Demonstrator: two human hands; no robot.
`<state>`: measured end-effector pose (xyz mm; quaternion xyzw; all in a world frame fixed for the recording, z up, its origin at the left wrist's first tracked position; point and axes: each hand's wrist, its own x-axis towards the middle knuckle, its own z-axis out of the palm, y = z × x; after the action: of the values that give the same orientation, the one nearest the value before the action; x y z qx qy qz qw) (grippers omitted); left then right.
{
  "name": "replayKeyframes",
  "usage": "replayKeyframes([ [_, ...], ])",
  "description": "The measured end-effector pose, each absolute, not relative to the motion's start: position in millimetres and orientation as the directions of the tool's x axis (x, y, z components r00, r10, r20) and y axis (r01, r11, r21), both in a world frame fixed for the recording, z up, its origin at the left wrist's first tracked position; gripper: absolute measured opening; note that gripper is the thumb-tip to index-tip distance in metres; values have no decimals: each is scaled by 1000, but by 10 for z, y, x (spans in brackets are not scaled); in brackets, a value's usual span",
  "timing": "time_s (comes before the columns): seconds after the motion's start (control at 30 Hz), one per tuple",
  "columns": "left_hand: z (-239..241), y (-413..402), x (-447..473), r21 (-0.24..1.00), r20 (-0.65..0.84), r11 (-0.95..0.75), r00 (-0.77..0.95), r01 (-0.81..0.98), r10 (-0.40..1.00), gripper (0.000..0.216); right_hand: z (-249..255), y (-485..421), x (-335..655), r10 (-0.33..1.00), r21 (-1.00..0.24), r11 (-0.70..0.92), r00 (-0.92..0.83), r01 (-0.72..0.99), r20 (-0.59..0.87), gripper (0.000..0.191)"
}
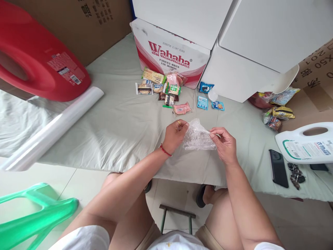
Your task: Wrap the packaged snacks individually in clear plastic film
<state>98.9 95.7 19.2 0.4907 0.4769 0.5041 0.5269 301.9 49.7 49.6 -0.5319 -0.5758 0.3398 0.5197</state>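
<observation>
A crinkled clear plastic bag [199,138] is stretched between my two hands above the cloth-covered surface. My left hand [177,133] pinches its upper left corner between thumb and fingers. At the opposite side, the thumb and forefinger of my right hand [224,143] grip the bag's right edge. Beyond the bag lies a pink packaged snack [182,108], and behind that a loose heap of wrapped biscuits [170,89]. To the right of the heap are several small blue packets [202,102] and a crumpled clear wrapper [213,95].
A Wahaha carton [171,55] and white boxes [244,66] stand at the back. On the left are a red jug [39,55], a plastic film roll [57,128] and a green stool [39,211]. Rightward lie a phone [279,168], keys [296,175] and a white detergent bottle [307,144].
</observation>
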Motion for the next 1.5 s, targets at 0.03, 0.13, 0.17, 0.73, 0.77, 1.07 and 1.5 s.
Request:
replayKeyframes([
  [0.03,195,971,976,995,-19,22,37,-97,999,19,499,503,3029,966,-952,189,128,239,224,13],
  [0.13,198,1023,928,959,-109,115,38,-257,993,16,496,540,3089,970,-990,96,215,108,117,19],
  [0.17,196,1041,913,936,-155,159,36,-316,987,17,487,556,3117,970,-998,46,235,51,56,21],
  [0.73,142,908,1079,973,13,-3,44,-233,999,25,375,486,2722,775,-386,565,-309,729,552,26],
  [0.77,129,915,1078,974,13,-7,23,-225,1000,26,383,493,2735,787,-427,550,-275,718,552,25],
  [1.07,124,1026,1008,923,-125,126,25,-365,992,29,354,615,3038,942,-993,112,315,31,116,18],
  [1.5,307,1085,902,837,-181,169,29,-521,983,29,278,640,3074,863,-978,75,479,195,162,26],
])
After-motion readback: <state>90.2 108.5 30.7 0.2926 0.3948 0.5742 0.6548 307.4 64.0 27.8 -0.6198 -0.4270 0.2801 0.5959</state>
